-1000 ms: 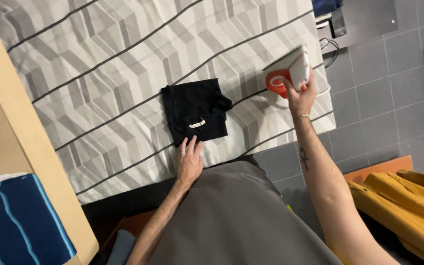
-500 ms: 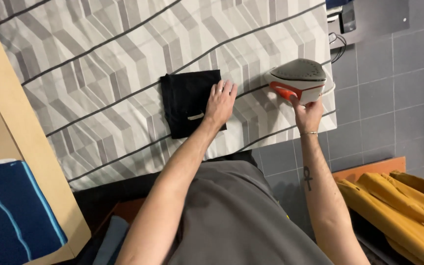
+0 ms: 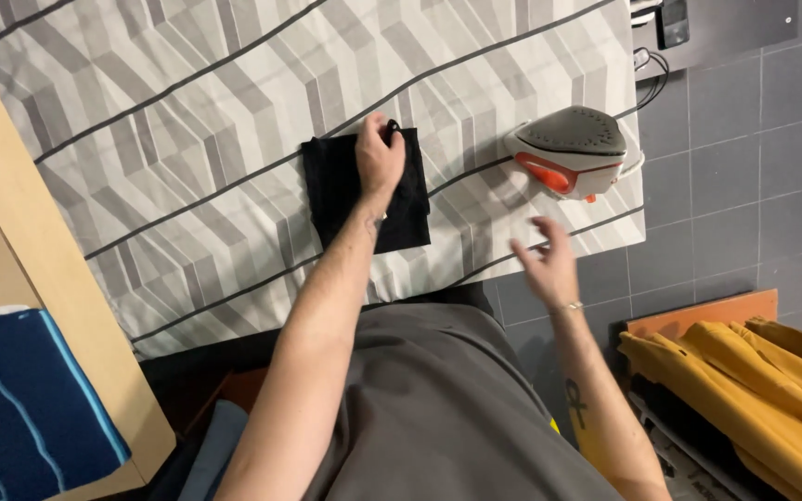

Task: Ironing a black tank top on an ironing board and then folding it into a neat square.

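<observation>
Count: 1 folded black cloth [image 3: 364, 190], 1 grey-and-orange iron [image 3: 573, 150], 1 patterned ironing board [image 3: 187, 139]. 2 hands in frame: left hand [image 3: 381, 158], right hand [image 3: 547, 264]. Plus 1 pile of yellow garments [image 3: 744, 380], 1 blue striped fabric [image 3: 20, 399].

The only screen-like thing here is a small dark device [image 3: 675, 22] at the top edge, past the far end of the ironing board, lying on a grey surface. It is a narrow upright rectangle, black with a dull grey face, and cables run down from beside it. I see no packages, labels or signs.
</observation>
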